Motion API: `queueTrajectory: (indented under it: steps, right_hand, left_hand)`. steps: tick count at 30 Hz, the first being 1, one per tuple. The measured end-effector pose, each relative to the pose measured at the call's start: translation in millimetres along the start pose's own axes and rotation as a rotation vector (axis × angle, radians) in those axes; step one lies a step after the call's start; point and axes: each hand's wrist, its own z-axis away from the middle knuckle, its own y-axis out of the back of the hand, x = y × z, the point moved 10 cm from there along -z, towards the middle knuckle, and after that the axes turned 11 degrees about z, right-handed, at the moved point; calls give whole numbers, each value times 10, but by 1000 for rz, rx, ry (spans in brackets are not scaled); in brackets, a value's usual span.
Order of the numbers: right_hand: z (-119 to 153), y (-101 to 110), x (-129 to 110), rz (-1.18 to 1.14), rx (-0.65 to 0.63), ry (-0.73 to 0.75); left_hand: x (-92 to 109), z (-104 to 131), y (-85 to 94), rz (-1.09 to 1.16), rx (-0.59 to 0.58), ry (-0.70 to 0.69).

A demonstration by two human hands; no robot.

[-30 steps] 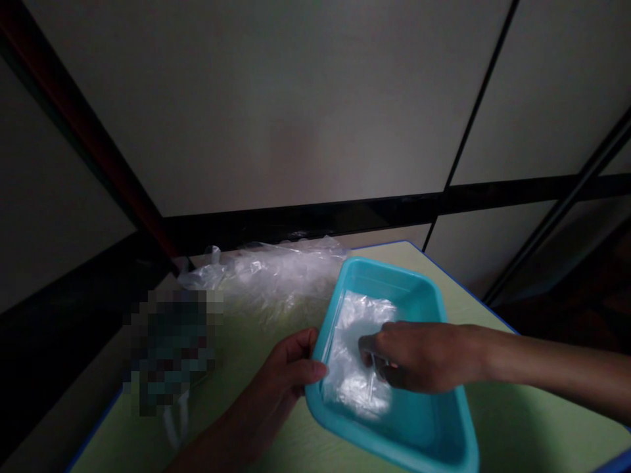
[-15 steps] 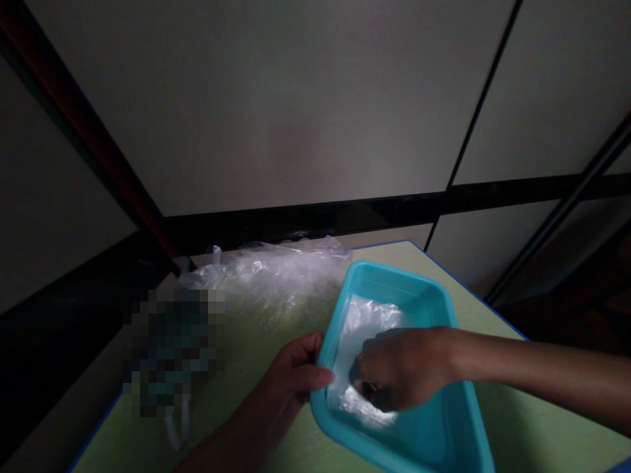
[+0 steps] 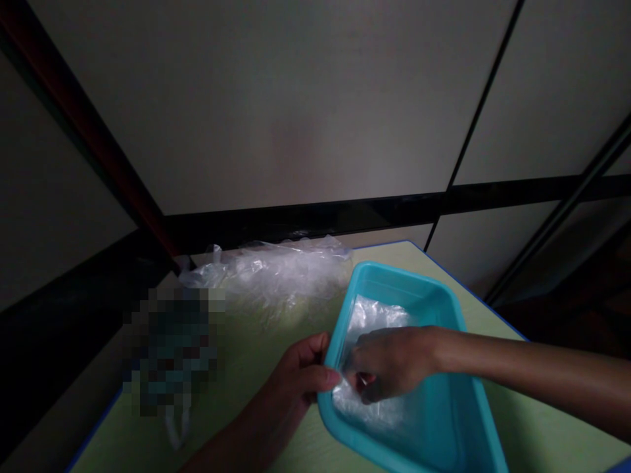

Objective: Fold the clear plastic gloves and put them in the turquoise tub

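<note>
A turquoise plastic tray stands on the table, and my left hand grips its left rim, thumb on top and fingers outside. Inside it, toward the left wall, lies a crinkled clear plastic bag. My right hand reaches in from the right, over the middle of this plastic. Its fingers are curled and closed down on the plastic, with the fingertips partly hidden and slightly blurred. A small light spot shows between thumb and fingers.
Crumpled clear plastic lies along the back edge of the green table. A pixelated item with a pale strap is at the left. Behind the table rise pale cabinet panels with dark trim.
The tray has shifted slightly to the right, with my left hand still on its rim. My right hand has moved a little left and up within the tray, over the plastic.
</note>
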Motion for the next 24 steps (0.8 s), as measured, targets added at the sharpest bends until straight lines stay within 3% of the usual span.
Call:
queueTrajectory:
  steps: [5,10,15,19,24]
  right_hand:
    - [92,50,62,-38,11,-8]
    - [380,259,299,-93,134,-113]
    - [803,439,751,-117,325,-314]
    - [1071,463,1024,-100,461,-371]
    - [1317,408,1391,86,645,-545]
  left_hand:
    - [-9,-107,-15,32,-7,-14]
    - [24,-336,-54,109,71,-69]
    - [97,-729,-53,122,179,-172]
    - [135,-1125,-7,121,242,-245]
    - [103,-1552,15,102,312,-251]
